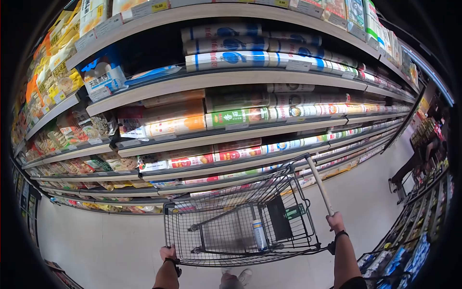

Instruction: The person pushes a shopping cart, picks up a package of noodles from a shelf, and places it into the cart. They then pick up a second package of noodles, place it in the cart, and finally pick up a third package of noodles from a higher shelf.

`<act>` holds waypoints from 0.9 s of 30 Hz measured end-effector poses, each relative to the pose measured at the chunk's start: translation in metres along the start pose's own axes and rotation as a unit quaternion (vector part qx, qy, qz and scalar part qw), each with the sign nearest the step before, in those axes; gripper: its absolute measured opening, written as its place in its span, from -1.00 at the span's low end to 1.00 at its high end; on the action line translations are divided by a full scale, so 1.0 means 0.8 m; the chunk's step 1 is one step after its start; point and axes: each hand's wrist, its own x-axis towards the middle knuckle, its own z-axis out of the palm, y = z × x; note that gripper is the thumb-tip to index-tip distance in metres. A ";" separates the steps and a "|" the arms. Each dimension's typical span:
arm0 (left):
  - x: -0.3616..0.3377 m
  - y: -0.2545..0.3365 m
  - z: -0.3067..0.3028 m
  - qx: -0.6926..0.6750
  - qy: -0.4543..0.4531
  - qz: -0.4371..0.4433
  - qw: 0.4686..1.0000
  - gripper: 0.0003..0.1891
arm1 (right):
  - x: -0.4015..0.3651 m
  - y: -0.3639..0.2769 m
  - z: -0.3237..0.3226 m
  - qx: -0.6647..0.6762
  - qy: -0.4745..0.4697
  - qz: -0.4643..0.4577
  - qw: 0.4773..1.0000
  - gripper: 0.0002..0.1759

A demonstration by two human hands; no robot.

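Observation:
A wire shopping cart [219,231] stands sideways in front of me, its push handle [320,185] to the right. My right hand [336,222] is closed around the near end of that handle. At the cart's left end, my left hand [168,253] grips the near corner of the basket rim. Inside the basket, toward the handle end, a white and blue cylindrical package [259,235] leans near a dark panel [278,217]. Both wrists carry dark bands.
Long shelves [240,82] of packaged noodles run along the far side, with bagged goods [62,72] at left. More shelving [399,250] stands at the lower right. Down the aisle at right is another person [409,166]. Pale floor [106,241] surrounds the cart.

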 end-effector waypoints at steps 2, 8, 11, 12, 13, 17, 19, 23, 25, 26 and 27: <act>-0.004 0.016 0.005 -0.039 -0.022 -0.002 0.999 -0.56 | 0.014 0.012 -0.004 0.006 0.003 0.019 1.000 -0.66; 0.024 0.022 0.062 -0.129 -0.089 -0.062 0.986 -0.58 | 0.028 0.010 -0.036 -0.021 0.031 0.063 0.997 -0.63; 0.013 0.064 0.063 -0.162 -0.143 -0.089 0.972 -0.56 | 0.028 -0.012 -0.048 -0.047 0.059 0.128 0.989 -0.64; 0.001 0.081 0.066 -0.141 -0.124 -0.063 0.980 -0.56 | 0.036 -0.012 -0.052 -0.052 0.060 0.136 0.988 -0.64; -0.013 0.097 0.070 -0.120 -0.103 -0.037 0.987 -0.56 | 0.045 -0.006 -0.054 -0.058 0.059 0.143 0.986 -0.65; 0.012 0.102 0.113 -0.035 -0.062 0.009 0.997 -0.58 | 0.069 0.010 -0.064 -0.081 0.057 0.159 0.982 -0.66; 0.012 0.107 0.124 -0.029 -0.079 -0.007 0.996 -0.56 | 0.081 0.015 -0.071 -0.084 0.076 0.156 0.981 -0.69; 0.010 0.131 0.151 0.038 -0.027 0.074 0.996 -0.56 | 0.093 0.023 -0.080 -0.065 0.111 0.130 0.983 -0.77; -0.033 0.183 0.127 0.066 -0.035 0.078 0.994 -0.52 | 0.111 0.043 -0.082 -0.081 0.120 0.100 0.984 -0.77; -0.041 0.184 0.133 0.057 -0.031 0.075 0.995 -0.52 | 0.124 0.069 -0.082 -0.093 0.137 0.080 0.983 -0.76; -0.046 0.183 0.141 0.049 -0.026 0.072 0.996 -0.52 | 0.137 0.085 -0.083 -0.104 0.154 0.061 0.981 -0.76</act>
